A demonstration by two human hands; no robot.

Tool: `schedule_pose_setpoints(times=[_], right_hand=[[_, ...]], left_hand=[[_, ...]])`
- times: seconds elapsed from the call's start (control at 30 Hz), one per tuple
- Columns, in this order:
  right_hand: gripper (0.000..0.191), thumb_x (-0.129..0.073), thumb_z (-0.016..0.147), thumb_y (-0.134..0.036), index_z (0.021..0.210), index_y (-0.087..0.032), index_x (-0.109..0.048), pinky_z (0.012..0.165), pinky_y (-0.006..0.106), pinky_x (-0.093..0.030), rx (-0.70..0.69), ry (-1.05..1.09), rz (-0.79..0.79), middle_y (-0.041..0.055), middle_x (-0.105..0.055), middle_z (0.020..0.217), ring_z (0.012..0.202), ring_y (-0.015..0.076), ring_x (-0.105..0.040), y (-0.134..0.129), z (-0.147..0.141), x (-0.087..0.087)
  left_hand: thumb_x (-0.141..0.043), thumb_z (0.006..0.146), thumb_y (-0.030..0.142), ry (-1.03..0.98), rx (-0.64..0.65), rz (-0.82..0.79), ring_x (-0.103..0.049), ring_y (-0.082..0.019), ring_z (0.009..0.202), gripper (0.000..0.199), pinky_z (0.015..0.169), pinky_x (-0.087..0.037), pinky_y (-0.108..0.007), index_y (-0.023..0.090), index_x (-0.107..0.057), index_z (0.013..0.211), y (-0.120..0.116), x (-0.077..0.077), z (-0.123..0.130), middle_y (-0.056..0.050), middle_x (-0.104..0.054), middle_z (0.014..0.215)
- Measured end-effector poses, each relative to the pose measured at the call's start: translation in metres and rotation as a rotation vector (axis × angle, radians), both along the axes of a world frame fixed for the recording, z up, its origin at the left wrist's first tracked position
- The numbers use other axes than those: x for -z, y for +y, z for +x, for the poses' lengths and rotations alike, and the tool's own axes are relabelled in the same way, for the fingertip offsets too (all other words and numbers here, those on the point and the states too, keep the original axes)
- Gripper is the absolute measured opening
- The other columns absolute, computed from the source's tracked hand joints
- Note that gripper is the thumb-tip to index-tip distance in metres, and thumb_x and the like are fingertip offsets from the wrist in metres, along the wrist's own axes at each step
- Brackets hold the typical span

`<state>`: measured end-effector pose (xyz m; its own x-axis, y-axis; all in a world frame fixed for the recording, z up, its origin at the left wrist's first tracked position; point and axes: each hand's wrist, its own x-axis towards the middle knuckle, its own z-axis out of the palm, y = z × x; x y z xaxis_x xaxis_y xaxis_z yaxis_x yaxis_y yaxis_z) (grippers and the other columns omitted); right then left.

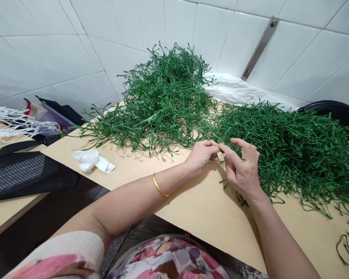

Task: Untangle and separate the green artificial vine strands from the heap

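Your left hand (202,155) curls its fingers (206,146) tightly around a green stem (214,157), mostly hidden. Your right hand (242,166) stays looser, its fingers (244,145) spread, forefinger reaching to meet the left fingertips. Artificial green sprigs (287,149) fan from 12 to 3 o'clock on the pale wooden tabletop (209,209), and a crumpled white tissue (90,161) lies at 9 o'clock.
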<state>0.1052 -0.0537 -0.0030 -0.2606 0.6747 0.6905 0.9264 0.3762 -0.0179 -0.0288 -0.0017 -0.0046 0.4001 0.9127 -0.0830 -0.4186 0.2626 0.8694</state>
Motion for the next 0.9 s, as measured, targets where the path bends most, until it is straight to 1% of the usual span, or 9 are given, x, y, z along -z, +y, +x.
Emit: schedule_pose_setpoints(times=[0.13,0.23,0.43,0.53,0.63,0.7,0.77,0.8,0.9], right_hand=[[0.03,-0.051,0.077,-0.016,0.105,-0.025,-0.058,0.083,0.038,-0.035,0.022,0.048,-0.012,0.0083,-0.053,0.109,0.1,0.0227,-0.048,0.003,0.002,0.005],[0.021,-0.053,0.078,-0.021,0.097,-0.025,-0.06,0.082,0.037,-0.035,0.025,0.091,-0.013,0.0066,-0.054,0.102,0.097,0.0215,-0.049,0.003,0.003,0.005],[0.012,-0.057,0.076,-0.029,0.085,-0.022,-0.061,0.08,0.038,-0.035,0.067,0.071,0.037,0.0085,-0.052,0.105,0.099,0.0239,-0.048,0.004,0.0,0.007],[0.013,-0.059,0.074,-0.033,0.074,-0.02,-0.057,0.08,0.039,-0.034,0.067,0.099,-0.018,0.0075,-0.052,0.103,0.099,0.0242,-0.047,0.005,0.001,0.007],[0.019,-0.059,0.075,-0.035,0.066,-0.019,-0.053,0.081,0.039,-0.036,0.001,0.178,-0.147,0.0066,-0.052,0.099,0.099,0.0233,-0.048,0.006,0.004,0.004],[0.015,-0.057,0.076,-0.032,0.068,-0.02,-0.053,0.081,0.038,-0.037,-0.081,0.24,-0.263,0.0061,-0.052,0.097,0.098,0.0217,-0.049,0.007,0.007,0.002],[0.007,-0.053,0.078,-0.027,0.076,-0.02,-0.055,0.081,0.037,-0.039,-0.151,0.279,-0.347,0.0056,-0.055,0.094,0.095,0.0204,-0.051,0.006,0.01,0.0],[0.006,-0.051,0.079,-0.023,0.081,-0.021,-0.056,0.081,0.036,-0.039,-0.172,0.283,-0.364,0.0054,-0.057,0.093,0.094,0.0201,-0.052,0.006,0.01,-0.001],[0.021,-0.043,0.079,-0.015,0.095,-0.021,-0.056,0.081,0.037,-0.039,-0.165,0.274,-0.308,0.0056,-0.062,0.093,0.092,0.0197,-0.054,0.005,0.011,0.0]], left_hand=[[-0.062,0.063,0.015,-0.001,0.025,-0.03,-0.044,-0.004,0.043,0.011,0.046,-0.032,-0.02,0.013,-0.053,0.059,-0.002,-0.001,0.0,0.004,-0.049,0.055],[-0.063,0.066,0.017,0.021,0.041,-0.03,-0.042,-0.004,0.041,0.015,0.044,-0.031,-0.018,0.013,-0.049,0.06,-0.003,-0.003,0.0,0.004,-0.048,0.052],[-0.057,0.074,0.016,0.052,0.058,-0.05,-0.041,-0.003,0.038,0.017,0.041,-0.029,-0.016,0.014,-0.045,0.061,-0.005,-0.005,0.001,0.004,-0.046,0.048],[-0.055,0.076,0.016,0.092,0.054,-0.058,-0.039,-0.003,0.035,0.019,0.039,-0.027,-0.015,0.015,-0.043,0.061,-0.007,-0.004,0.002,0.005,-0.043,0.045],[-0.055,0.076,0.015,0.111,0.052,-0.038,-0.039,-0.002,0.035,0.02,0.039,-0.028,-0.015,0.015,-0.042,0.061,-0.008,-0.003,0.004,0.006,-0.043,0.046],[-0.055,0.076,0.014,0.102,0.045,-0.016,-0.039,-0.002,0.036,0.02,0.039,-0.028,-0.015,0.015,-0.043,0.06,-0.008,-0.003,0.004,0.006,-0.042,0.046],[-0.054,0.076,0.014,0.089,0.04,-0.004,-0.039,-0.002,0.037,0.019,0.04,-0.028,-0.015,0.015,-0.043,0.061,-0.006,-0.003,0.003,0.006,-0.041,0.046],[-0.055,0.075,0.014,0.084,0.044,-0.007,-0.039,-0.003,0.037,0.018,0.041,-0.028,-0.016,0.015,-0.044,0.061,-0.005,-0.004,0.002,0.006,-0.041,0.046],[-0.06,0.07,0.016,0.091,0.078,-0.033,-0.04,-0.003,0.038,0.018,0.042,-0.029,-0.017,0.015,-0.045,0.06,-0.003,-0.005,0.0,0.005,-0.044,0.049]])
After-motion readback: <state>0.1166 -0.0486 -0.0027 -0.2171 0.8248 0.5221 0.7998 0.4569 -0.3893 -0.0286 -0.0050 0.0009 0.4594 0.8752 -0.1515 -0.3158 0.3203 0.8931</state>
